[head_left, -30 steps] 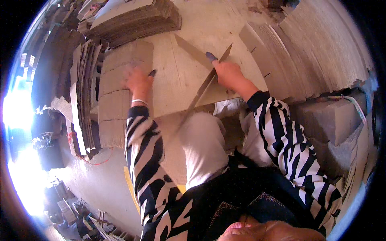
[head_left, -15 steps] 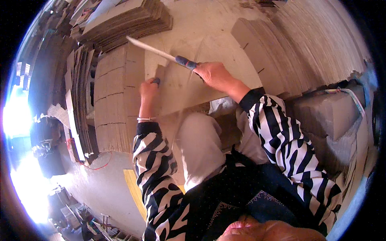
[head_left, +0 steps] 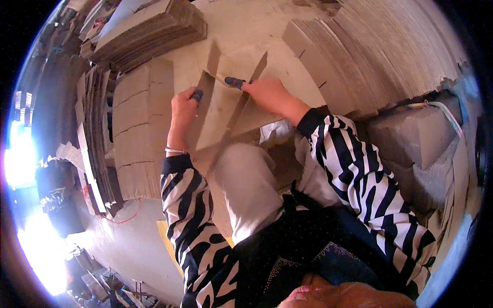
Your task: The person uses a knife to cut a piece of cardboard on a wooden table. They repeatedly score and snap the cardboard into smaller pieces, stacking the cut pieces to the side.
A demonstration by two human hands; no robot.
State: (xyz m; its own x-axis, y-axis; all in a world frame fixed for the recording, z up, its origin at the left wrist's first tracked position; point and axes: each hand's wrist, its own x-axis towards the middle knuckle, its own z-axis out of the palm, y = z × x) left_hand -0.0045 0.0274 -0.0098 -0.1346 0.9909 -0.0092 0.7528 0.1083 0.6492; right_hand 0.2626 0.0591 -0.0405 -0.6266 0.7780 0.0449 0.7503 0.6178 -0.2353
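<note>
My left hand (head_left: 183, 107) is closed at the side of a brown cardboard strip (head_left: 206, 100) that stands on edge. A dark wrap covers one of its fingertips. My right hand (head_left: 269, 94) also has a dark-wrapped finger and is closed on a narrow pale cardboard piece (head_left: 220, 80), seen nearly edge-on. That piece reaches toward the top of the left strip; whether they touch I cannot tell. Another upright cardboard strip (head_left: 245, 92) slants beneath my right fingers. Farther back stands a short cardboard strip (head_left: 213, 56). All are over a pale work surface (head_left: 239, 53).
A tall cardboard stack (head_left: 136, 128) borders the left side, with another stack (head_left: 154, 36) at the far left. Large cardboard stacks (head_left: 354, 61) line the right. My knees (head_left: 246, 179) are below the work surface's near edge. A white bundle (head_left: 275, 132) lies between them.
My right hand has lowered the pale piece toward the left, and less of it shows. My left hand has moved slightly left. The upright strips now show more clearly.
</note>
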